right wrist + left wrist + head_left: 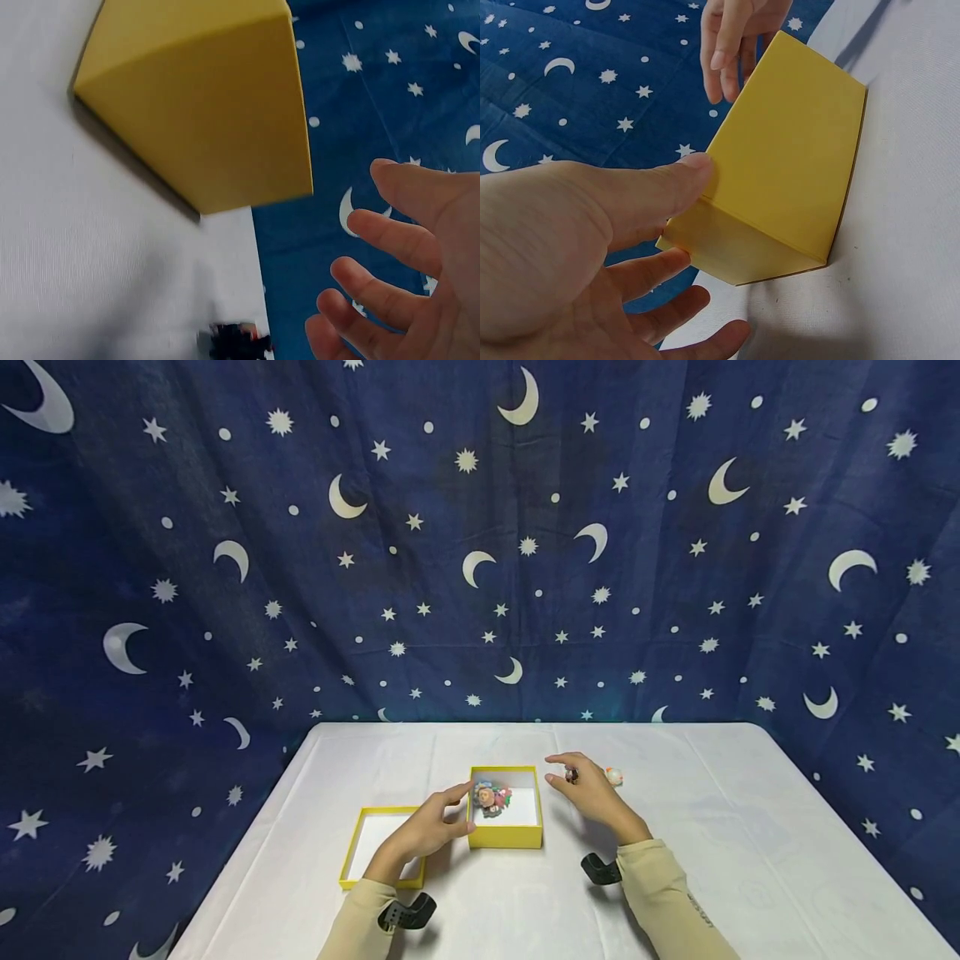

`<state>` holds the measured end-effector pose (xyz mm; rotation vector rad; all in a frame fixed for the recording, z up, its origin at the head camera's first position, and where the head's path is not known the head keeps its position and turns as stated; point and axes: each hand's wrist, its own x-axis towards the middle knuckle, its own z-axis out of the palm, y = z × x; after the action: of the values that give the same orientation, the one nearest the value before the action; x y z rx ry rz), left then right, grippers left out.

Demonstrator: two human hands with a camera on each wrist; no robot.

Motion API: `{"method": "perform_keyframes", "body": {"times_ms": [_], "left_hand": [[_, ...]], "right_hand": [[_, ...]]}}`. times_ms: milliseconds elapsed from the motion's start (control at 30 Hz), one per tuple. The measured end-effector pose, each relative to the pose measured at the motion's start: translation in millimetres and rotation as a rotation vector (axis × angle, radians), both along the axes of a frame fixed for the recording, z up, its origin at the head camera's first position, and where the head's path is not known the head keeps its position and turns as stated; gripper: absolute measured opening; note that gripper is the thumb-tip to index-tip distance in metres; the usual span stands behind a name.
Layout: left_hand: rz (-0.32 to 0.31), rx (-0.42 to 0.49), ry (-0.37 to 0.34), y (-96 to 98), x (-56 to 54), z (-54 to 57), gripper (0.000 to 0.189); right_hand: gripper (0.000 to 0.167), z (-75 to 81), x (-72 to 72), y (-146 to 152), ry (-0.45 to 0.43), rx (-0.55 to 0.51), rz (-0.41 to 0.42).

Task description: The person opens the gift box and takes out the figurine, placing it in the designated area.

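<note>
A yellow open-topped box (505, 837) with a white inside stands at mid-table. Several small colourful figurines (491, 798) lie in its left part, among them one with a brown face. My left hand (431, 827) holds the box by its left side, thumb near the front corner and index finger farther back. To the right of the box my right hand (596, 793) hovers with fingers spread, holding nothing. A small dark figurine (238, 341) stands on the table by that hand, partly hidden in the head view. Just beyond the hand sits a white and orange figurine (614, 776).
The yellow-rimmed box lid (352, 852) lies inside-up left of the box, partly under my left forearm. A white cloth covers the table (750, 860). Behind it hangs a dark blue curtain (420, 577) with moons and stars.
</note>
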<state>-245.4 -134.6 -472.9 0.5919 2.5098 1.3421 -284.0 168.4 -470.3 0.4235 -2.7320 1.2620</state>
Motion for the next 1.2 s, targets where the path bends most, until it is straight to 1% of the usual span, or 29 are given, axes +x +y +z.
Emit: {"method": "perform_keyframes", "body": {"times_ms": [167,367,467,700,1000,1200], "left_hand": [[0.001,0.003,-0.001,0.2,0.2,-0.1,0.069],[0.008,0.003,-0.005,0.5,-0.1,-0.3,0.069],[0.012,0.003,-0.004,0.5,-0.4,-0.8,0.069],[0.020,0.004,-0.013,0.3,-1.1,-1.6,0.069],[0.013,0.001,-0.011,0.0,-2.6,-2.5,0.069],[0.011,0.003,-0.012,-0.5,-3.3,-2.8,0.069]], "right_hand": [[0.037,3.0,2.1,-14,-0.007,-0.005,0.041],[0.038,6.4,3.4,-30,-0.043,0.003,0.058],[0.037,7.1,3.0,-36,-0.036,0.020,0.068],[0.034,7.4,0.8,-48,0.016,0.050,0.109],[0.034,6.0,-1.5,-62,-0.013,0.083,0.100],[0.035,3.5,-3.0,-68,-0.014,0.094,0.138]]}}
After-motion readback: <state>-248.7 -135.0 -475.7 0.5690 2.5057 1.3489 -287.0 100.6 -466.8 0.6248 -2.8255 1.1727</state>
